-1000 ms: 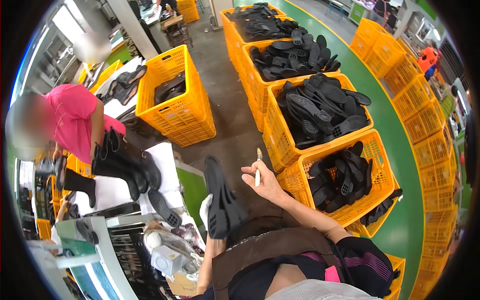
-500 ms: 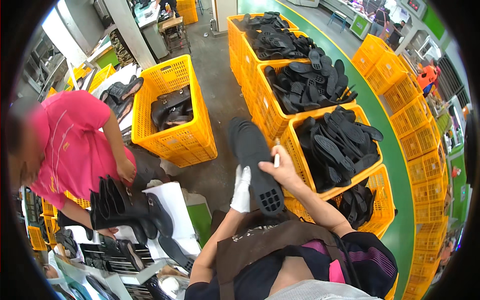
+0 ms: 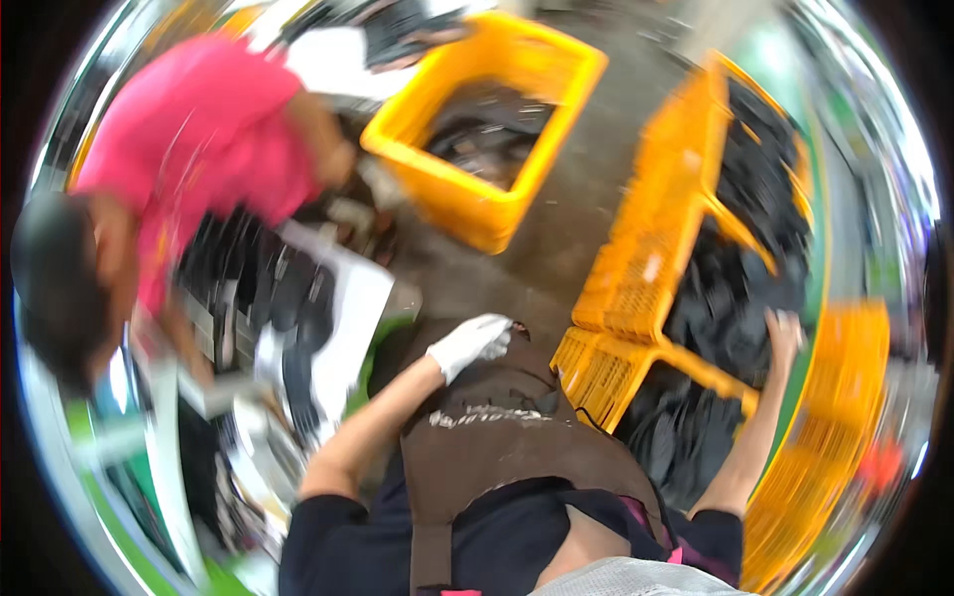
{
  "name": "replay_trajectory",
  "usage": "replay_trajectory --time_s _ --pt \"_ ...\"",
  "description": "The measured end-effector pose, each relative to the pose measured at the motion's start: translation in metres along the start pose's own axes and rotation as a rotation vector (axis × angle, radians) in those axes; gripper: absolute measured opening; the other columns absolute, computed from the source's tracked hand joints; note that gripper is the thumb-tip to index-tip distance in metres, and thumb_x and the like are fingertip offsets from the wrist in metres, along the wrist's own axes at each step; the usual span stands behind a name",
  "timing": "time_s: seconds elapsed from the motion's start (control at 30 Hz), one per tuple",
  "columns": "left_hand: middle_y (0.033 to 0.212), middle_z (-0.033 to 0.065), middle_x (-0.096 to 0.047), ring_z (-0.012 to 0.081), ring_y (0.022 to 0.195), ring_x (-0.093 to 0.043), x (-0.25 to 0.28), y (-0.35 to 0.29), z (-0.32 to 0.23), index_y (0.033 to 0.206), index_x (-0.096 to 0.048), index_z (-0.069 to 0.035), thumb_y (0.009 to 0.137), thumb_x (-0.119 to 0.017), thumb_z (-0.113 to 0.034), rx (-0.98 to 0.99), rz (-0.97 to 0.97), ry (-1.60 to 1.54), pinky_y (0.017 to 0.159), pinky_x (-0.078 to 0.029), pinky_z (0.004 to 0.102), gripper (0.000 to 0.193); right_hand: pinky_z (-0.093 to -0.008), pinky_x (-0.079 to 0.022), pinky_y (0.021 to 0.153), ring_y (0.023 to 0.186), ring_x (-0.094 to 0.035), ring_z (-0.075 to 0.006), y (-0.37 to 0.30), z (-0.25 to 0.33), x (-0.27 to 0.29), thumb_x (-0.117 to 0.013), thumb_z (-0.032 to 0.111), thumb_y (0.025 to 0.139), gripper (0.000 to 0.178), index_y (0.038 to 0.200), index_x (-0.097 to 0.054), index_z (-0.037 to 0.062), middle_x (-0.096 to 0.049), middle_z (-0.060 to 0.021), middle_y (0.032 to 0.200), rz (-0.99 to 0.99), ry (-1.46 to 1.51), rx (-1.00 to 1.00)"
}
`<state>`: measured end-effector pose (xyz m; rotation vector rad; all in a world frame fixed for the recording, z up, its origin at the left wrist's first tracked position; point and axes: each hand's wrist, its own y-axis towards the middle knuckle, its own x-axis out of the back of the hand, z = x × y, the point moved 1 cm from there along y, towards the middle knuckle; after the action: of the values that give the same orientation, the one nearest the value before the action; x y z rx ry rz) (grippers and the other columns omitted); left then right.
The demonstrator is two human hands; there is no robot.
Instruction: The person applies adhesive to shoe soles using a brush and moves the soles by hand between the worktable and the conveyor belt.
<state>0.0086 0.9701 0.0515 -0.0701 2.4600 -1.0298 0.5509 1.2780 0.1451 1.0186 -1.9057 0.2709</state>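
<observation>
My left hand (image 3: 471, 346), in a white glove, is in front of my brown apron (image 3: 527, 452). Its fingers are bent and pressed together, with a small dark bit at their tips that I cannot make out. Out to the right, my bare right hand (image 3: 785, 336) is at the far side of a yellow crate full of black shoe soles (image 3: 725, 298). Motion smears its fingers, so whether it grips a sole is unclear. Another crate of black soles (image 3: 681, 432) stands nearer, beside my right forearm.
A yellow crate (image 3: 477, 214) with dark footwear stands ahead on the floor. At left, a person in a pink shirt (image 3: 199, 129) bends over a table with dark boots (image 3: 298, 298). More yellow crates (image 3: 825, 427) line the right side.
The black sole held before me is out of both hands' plain view. My right hand has moved right, to the crate. The left stays near my body. My view has turned and blurred.
</observation>
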Motion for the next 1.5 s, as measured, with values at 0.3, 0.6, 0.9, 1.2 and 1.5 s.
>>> replay_trajectory --time_s 0.3,0.6,0.9,1.2,1.5 --pt "0.102 0.005 -0.061 0.0132 0.084 -0.057 -0.034 -0.016 0.015 0.12 -0.055 -0.004 0.094 -0.051 -0.039 -0.174 -0.386 0.13 0.08 -0.048 0.0291 0.043 -0.0286 -0.052 0.067 0.076 -0.062 -0.0187 0.141 0.098 -0.1 -0.044 0.047 0.097 0.049 0.118 -0.046 0.0026 -0.065 -0.0145 0.098 0.049 1.601 -0.711" --pt "0.116 0.0207 -0.06 0.036 0.109 -0.057 -0.038 -0.086 0.064 0.122 -0.055 -0.002 0.09 -0.049 -0.046 -0.132 -0.628 0.598 0.093 -0.044 0.0405 0.055 -0.0225 -0.042 0.067 0.071 -0.048 -0.0082 0.217 0.395 0.14 -0.049 0.026 0.097 0.03 0.114 -0.053 0.0017 -0.052 -0.0009 0.087 0.341 1.874 0.328" --pt "0.113 0.0212 -0.062 0.0368 0.106 -0.058 0.007 -0.229 0.171 0.122 -0.055 -0.003 0.09 -0.05 -0.043 -0.152 -0.887 0.464 0.091 -0.045 0.0422 0.052 -0.0184 -0.039 0.052 0.057 -0.049 -0.0037 0.161 0.595 0.362 -0.065 0.008 0.087 0.011 0.093 -0.061 0.0 -0.057 0.0003 0.073 0.573 1.944 0.921" --pt "0.125 0.0164 -0.057 0.0325 0.116 -0.053 0.018 -0.353 0.333 0.125 -0.053 -0.004 0.093 -0.048 -0.041 -0.246 -1.265 0.02 0.099 -0.041 0.0374 0.049 -0.0206 -0.041 0.053 0.058 -0.052 -0.0058 0.105 0.773 0.513 -0.06 0.015 0.091 0.018 0.088 -0.064 -0.0017 -0.059 0.0002 0.071 0.617 1.89 1.293" --pt "0.126 0.017 -0.056 0.0325 0.118 -0.052 0.015 -0.365 0.396 0.126 -0.052 -0.002 0.093 -0.047 -0.041 -0.144 -1.414 -0.186 0.1 -0.039 0.0362 0.051 -0.0223 -0.043 0.053 0.058 -0.053 -0.0067 0.013 0.901 0.518 -0.066 0.018 0.087 0.015 0.085 -0.065 0.003 -0.062 -0.0011 0.073 0.857 1.771 1.35"
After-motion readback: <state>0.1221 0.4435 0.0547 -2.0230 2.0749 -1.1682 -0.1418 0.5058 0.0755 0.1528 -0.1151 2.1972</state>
